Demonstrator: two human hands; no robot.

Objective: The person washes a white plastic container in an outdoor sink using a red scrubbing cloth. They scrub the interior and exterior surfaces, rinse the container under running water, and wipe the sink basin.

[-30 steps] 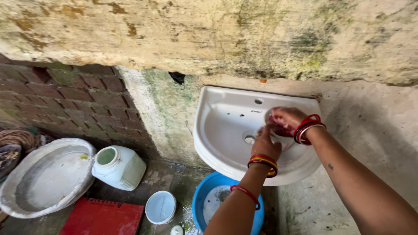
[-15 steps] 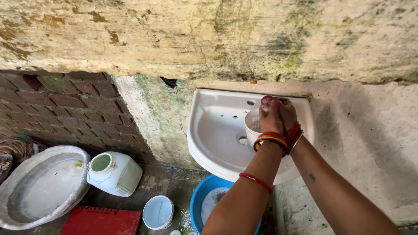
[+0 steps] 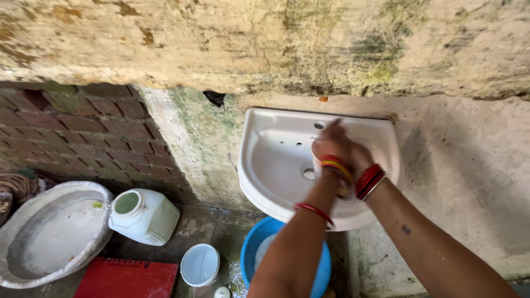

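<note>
A rough, stained wall [image 3: 265, 44] fills the top of the view, with bare brick [image 3: 72, 132] below it on the left. Fixed to the wall is a white basin [image 3: 276, 160], and the view has swung since half a second ago, so the basin now sits more centrally and looks larger. On the ground at the left lies a wide, shallow grey pan [image 3: 49, 232], beside it a white plastic jar [image 3: 144, 216] lying without its lid, and a red slab [image 3: 128, 278] at the bottom edge. A blue tub [image 3: 254, 254] stands under the basin, partly hidden by the forearms, with a small white lid [image 3: 200, 265] just left of it.

Both hands are over the bowl of the basin, pressed together. The left hand [image 3: 329, 144], with yellow and red bangles at the wrist, lies in front of the right hand [image 3: 359, 157], which wears red bangles. A second ago they were apart; now they overlap closely and are blurred. Whether either hand clasps something cannot be told, since the fingers are hidden behind the wrists
</note>
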